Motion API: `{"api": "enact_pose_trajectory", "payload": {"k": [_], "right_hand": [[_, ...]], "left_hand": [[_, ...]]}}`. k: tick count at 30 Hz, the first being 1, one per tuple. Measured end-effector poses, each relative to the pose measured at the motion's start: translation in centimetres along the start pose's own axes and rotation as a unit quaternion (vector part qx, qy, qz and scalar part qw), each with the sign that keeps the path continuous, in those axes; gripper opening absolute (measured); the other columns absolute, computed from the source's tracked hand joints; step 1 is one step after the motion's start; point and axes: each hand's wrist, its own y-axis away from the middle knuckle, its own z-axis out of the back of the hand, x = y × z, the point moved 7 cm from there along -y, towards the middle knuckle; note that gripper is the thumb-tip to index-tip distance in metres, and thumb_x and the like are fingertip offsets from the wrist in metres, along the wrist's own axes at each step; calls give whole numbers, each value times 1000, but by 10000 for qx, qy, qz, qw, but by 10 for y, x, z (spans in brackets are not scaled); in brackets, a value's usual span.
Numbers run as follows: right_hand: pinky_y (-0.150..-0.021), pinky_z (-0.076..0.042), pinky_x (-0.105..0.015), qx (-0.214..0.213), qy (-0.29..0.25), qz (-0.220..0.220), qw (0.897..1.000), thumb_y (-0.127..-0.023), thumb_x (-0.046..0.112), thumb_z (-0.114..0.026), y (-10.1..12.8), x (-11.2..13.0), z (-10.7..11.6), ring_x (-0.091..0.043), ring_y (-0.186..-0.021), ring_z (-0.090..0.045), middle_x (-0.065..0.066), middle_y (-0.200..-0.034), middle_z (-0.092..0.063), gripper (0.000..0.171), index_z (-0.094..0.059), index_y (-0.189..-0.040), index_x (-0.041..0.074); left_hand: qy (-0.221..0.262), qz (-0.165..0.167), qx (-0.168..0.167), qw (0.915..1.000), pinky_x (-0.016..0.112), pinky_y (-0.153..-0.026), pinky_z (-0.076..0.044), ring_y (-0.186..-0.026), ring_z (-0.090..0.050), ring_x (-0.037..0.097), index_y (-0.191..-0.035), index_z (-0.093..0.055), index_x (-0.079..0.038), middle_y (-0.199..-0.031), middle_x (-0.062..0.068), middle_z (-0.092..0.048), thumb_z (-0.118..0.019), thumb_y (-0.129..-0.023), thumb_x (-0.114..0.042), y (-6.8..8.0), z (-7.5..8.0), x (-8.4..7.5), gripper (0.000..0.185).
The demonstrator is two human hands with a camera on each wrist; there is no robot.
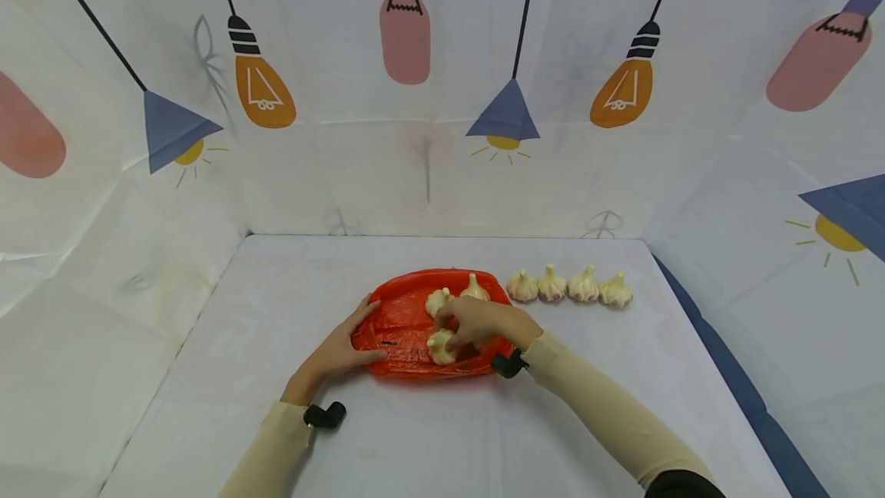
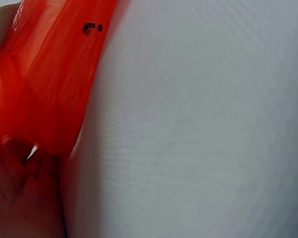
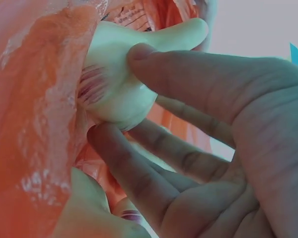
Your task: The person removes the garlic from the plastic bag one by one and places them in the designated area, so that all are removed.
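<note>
A red plastic bag (image 1: pixel 404 313) lies spread on the table with its mouth facing up. At its left side my left hand (image 1: pixel 339 348) holds the rim, thumb near the front and fingers toward the back. Inside the bag my right hand (image 1: pixel 473 323) pinches a garlic bulb (image 1: pixel 440 347) between thumb and fingertips. The right wrist view shows that bulb (image 3: pixel 116 82) with purple streaks and its stem pointing right. Two more garlic bulbs, one at the left (image 1: pixel 438 301) and one at the back (image 1: pixel 474 287), sit in the bag behind the right hand.
Several garlic bulbs (image 1: pixel 584 284) stand in a row on the white table (image 1: pixel 415 436), right of the bag. White sheeting (image 1: pixel 429 175) printed with lamps walls off the back and sides. Blue trim (image 1: pixel 719 352) runs along the table's right side.
</note>
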Motion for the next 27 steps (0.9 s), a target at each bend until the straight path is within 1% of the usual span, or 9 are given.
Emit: {"api": "enact_pose_trajectory", "payload": {"k": [5, 7, 12, 15, 19, 22, 27], "right_hand": [[-84, -54, -29, -68, 26, 63, 10000, -89, 19, -82, 0, 2, 2, -11, -93, -58, 9, -99, -66, 17, -72, -103, 21], [-86, -53, -28, -2, -23, 40, 10000, -90, 19, -81, 0, 2, 0, -11, -95, -58, 9, -102, -65, 20, -72, -106, 22], [-92, -51, -28, 217, -120, 93, 9996, -89, 15, -80, 2, 7, -6, -9, -104, -56, 11, -115, -66, 30, -72, -117, 25], [-94, -51, -28, 231, -131, 138, 9996, -89, 14, -80, 3, 8, -8, -8, -105, -56, 12, -118, -67, 32, -73, -117, 26], [-91, -51, -28, 152, -146, 83, 9997, -88, 16, -81, 4, 7, -8, -7, -102, -56, 13, -114, -66, 30, -73, -114, 27], [-88, -51, -29, 71, -176, 24, 9998, -87, 18, -82, 6, 7, -6, -9, -100, -55, 12, -112, -65, 30, -72, -113, 27], [-89, -52, -30, -216, -287, -2, 9994, -86, 19, -83, 9, 6, 2, -11, -101, -57, 8, -114, -65, 34, -71, -118, 24]], "left_hand": [[4, 5, -5, 10000, 66, -125, -13, -161, -6, 32, -164, -29, -23, -175, -3, -8, -88, -81, -37, 0, 0, 1, 103], [17, 12, -3, 10000, 65, -125, -13, -161, -6, 31, -164, -29, -24, -175, -4, -8, -88, -81, -37, 0, 0, 0, 103], [-34, -67, 18, 10000, 66, -125, -13, -161, -6, 34, -164, -28, -22, -175, 1, -7, -86, -82, -37, 1, 0, -3, 102], [-35, -102, 19, 9999, 67, -124, -13, -160, -6, 36, -164, -29, -21, -175, 3, -8, -86, -82, -37, 1, -1, -3, 101], [-16, -113, -8, 9999, 69, -123, -14, -160, -7, 38, -164, -30, -20, -175, 4, -9, -86, -82, -36, 0, -2, -3, 101], [-17, -122, -29, 9999, 69, -123, -14, -160, -7, 38, -164, -30, -19, -175, 5, -9, -87, -82, -35, 0, -2, -2, 101], [18, -172, -56, 9998, 68, -124, -13, -160, -7, 38, -164, -30, -19, -175, 5, -9, -87, -82, -34, 0, -1, -2, 101]]}}
